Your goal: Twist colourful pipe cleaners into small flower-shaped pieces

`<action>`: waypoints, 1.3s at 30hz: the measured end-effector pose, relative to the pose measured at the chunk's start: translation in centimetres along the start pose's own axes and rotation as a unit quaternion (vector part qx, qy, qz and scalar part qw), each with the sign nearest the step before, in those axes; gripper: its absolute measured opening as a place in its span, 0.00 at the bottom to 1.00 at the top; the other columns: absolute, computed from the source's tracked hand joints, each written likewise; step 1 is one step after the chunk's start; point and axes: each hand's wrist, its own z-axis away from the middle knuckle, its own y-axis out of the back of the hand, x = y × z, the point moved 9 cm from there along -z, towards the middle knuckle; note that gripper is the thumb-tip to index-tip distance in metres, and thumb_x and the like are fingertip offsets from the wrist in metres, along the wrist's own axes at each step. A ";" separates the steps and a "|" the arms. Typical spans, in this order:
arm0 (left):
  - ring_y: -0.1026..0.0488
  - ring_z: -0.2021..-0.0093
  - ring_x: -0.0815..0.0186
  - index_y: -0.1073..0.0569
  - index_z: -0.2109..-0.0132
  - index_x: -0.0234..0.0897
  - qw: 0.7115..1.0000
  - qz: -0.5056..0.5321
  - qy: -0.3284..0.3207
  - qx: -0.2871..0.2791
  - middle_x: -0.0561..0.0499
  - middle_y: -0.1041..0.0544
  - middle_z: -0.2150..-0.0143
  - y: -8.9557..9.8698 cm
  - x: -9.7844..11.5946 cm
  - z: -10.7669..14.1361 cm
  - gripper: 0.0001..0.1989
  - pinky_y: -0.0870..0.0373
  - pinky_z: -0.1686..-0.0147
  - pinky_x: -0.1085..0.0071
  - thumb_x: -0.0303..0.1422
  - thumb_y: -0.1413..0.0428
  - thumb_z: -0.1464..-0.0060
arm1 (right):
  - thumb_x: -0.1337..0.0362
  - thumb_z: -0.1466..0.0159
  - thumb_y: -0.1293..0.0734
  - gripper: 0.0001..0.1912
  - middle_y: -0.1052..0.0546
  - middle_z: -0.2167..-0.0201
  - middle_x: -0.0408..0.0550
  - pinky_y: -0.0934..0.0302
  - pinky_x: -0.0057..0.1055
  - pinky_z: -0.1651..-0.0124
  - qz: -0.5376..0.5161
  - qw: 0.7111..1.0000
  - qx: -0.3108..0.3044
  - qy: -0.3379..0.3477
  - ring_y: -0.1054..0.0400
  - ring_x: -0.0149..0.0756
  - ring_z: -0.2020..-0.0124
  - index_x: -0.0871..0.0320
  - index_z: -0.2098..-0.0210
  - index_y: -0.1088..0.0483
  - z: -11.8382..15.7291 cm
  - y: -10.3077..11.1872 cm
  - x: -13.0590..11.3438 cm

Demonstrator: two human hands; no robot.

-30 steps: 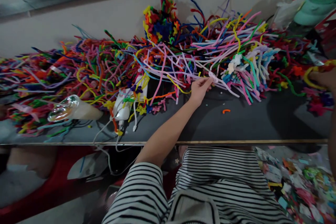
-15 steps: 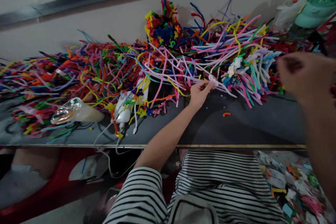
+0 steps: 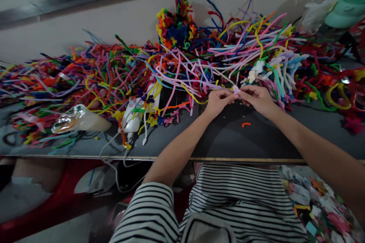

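Between the fingertips of both hands is a small pale lilac pipe cleaner, curled into a loop at its top. My left hand pinches it from the left. My right hand has its thumb and fingers closed on it from the right, the tips nearly touching those of the left. Just behind the hands lies a heap of long pink, white and lilac pipe cleaners. A bunch of pastel pipe-cleaner flowers rests beside my right hand. A short orange piece lies on the dark table below.
Pipe cleaners of many colours are heaped along the wall. A plastic cup lies tipped at left, near a white charger with a cable. Scissors with yellow handles lie at right. Below the table edge, a bag holds scraps.
My right hand has come in from the far right and closed on the lilac pipe cleaner beside my left hand. My left hand keeps its pinch. The scissors at right are now uncovered.
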 end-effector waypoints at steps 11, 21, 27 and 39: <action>0.34 0.78 0.75 0.18 0.68 0.36 0.999 0.005 0.027 -0.030 0.53 0.23 0.76 -0.1 -1.1 -0.6 0.27 0.39 0.78 0.76 0.58 0.31 0.54 | 0.45 0.45 0.22 0.22 0.26 0.76 0.42 0.48 0.27 0.76 -0.039 0.997 -0.050 -0.041 0.41 0.25 0.79 0.57 0.69 0.24 0.0 -0.8 1.3; 0.34 0.77 0.75 0.20 0.72 0.35 0.994 0.017 0.072 -0.087 0.53 0.25 0.78 -0.5 -1.5 -0.6 0.25 0.42 0.77 0.76 0.54 0.29 0.55 | 0.43 0.42 0.25 0.22 0.20 0.72 0.47 0.39 0.32 0.65 0.065 0.995 -0.070 0.002 0.31 0.33 0.72 0.57 0.69 0.21 -0.1 -0.8 1.1; 0.29 0.73 0.73 0.17 0.69 0.35 0.980 -0.033 0.098 -0.168 0.50 0.20 0.74 -0.6 -1.9 -0.7 0.20 0.35 0.72 0.76 0.50 0.29 0.53 | 0.48 0.39 0.27 0.17 0.19 0.71 0.47 0.38 0.32 0.64 0.109 0.992 -0.067 0.013 0.30 0.34 0.71 0.57 0.68 0.19 -0.2 -0.6 1.7; 0.24 0.70 0.71 0.18 0.68 0.34 0.986 -0.090 0.055 -0.127 0.49 0.17 0.71 -0.6 -3.1 -0.6 0.10 0.27 0.63 0.74 0.36 0.34 0.44 | 0.53 0.37 0.27 0.13 0.16 0.68 0.49 0.33 0.35 0.60 0.142 0.988 -0.047 0.029 0.24 0.38 0.67 0.56 0.68 0.18 -0.2 -0.4 2.0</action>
